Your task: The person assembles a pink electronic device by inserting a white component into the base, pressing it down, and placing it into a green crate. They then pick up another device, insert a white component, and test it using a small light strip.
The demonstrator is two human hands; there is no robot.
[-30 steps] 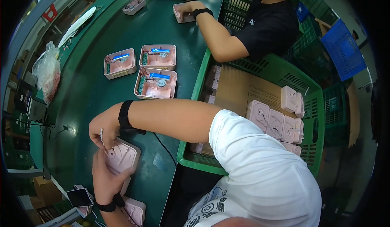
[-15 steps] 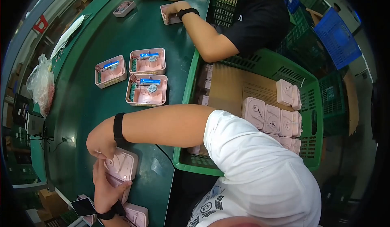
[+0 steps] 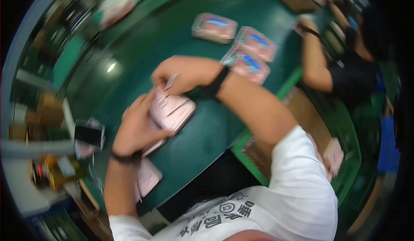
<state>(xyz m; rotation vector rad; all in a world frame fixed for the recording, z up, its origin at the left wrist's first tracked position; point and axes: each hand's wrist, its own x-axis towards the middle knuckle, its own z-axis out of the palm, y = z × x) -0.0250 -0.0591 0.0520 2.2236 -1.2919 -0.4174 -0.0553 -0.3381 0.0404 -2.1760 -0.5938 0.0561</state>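
A pink plastic case lies on the green table, with a raised line across its top. My left hand grips its near left side, thumb along the near edge. At the far corner of the case, my right hand is bent down with its fingers pinched together. A small pale strip shows by those fingers; blur hides what it is. More pink plastic shows below my left thumb, partly covered. Another pink case sits beside my left forearm.
Several open pink cases with blue cylinders inside stand farther back. A green crate with cardboard and pink cases is at right. Beyond it, a co-worker's arm reaches over the table. A dark-screened device stands at left.
The view has swung, so the table and crate appear turned and shifted, and the picture is blurred. Both hands remain at the pink case, my right hand still at its far end.
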